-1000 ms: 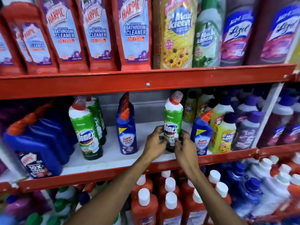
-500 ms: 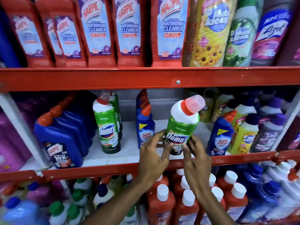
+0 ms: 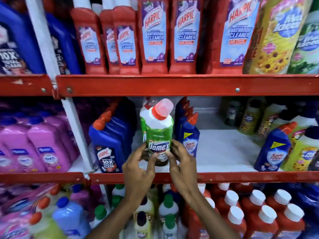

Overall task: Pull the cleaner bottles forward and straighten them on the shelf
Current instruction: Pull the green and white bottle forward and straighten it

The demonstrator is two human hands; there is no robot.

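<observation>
A green Domex bottle [image 3: 159,133] with a white shoulder and red cap stands at the front of the middle shelf [image 3: 224,176], tilted slightly right. My left hand [image 3: 138,171] grips its lower left side and my right hand [image 3: 183,166] grips its lower right side. Another Domex bottle [image 3: 143,118] peeks out right behind it. A blue Harpic bottle [image 3: 110,144] stands to its left. A blue Sani Fresh bottle [image 3: 189,135] stands just to its right, and a second Sani Fresh bottle [image 3: 274,149] stands further right.
Red Harpic bathroom cleaner bottles [image 3: 153,37] fill the upper shelf. Yellow and green Max Kleen bottles [image 3: 303,152] crowd the right end of the middle shelf. Pink bottles [image 3: 34,144] sit left of the white upright [image 3: 76,131]. White-capped red bottles [image 3: 259,213] fill the shelf below.
Both hands have carried the Domex bottle leftward along the shelf, from beside the right Sani Fresh bottle to in front of the other Domex bottle. The camera has swung left too.
</observation>
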